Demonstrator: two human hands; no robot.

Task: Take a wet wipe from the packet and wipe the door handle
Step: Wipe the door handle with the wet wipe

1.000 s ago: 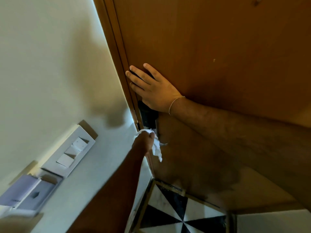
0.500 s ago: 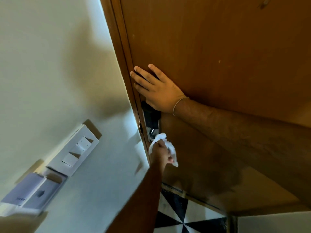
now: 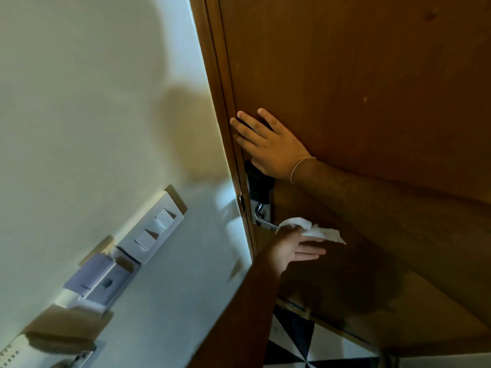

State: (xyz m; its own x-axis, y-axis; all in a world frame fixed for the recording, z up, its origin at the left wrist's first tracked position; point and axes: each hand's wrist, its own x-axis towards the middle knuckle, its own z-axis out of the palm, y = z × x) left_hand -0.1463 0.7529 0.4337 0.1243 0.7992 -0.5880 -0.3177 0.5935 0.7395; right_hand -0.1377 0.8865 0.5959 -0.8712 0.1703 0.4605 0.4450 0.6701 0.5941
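Observation:
A silver door handle (image 3: 263,219) sits under a black lock body (image 3: 259,185) near the left edge of the brown wooden door (image 3: 358,75). My left hand (image 3: 292,251) holds a crumpled white wet wipe (image 3: 313,231) against the lever's outer end, its lower fingers spread. My right hand (image 3: 268,147) lies flat on the door just above the lock, fingers apart and holding nothing. No wipe packet is in view.
A white wall (image 3: 93,102) runs along the left, carrying a white switch plate (image 3: 156,227) and a key-card holder (image 3: 98,280) below it. A black-and-white patterned floor (image 3: 300,346) shows under the door. The door frame (image 3: 212,75) stands between wall and door.
My left hand has slid the wipe rightward along the handle, away from the lock plate, and its fingers have opened out. The right hand stays flat on the door.

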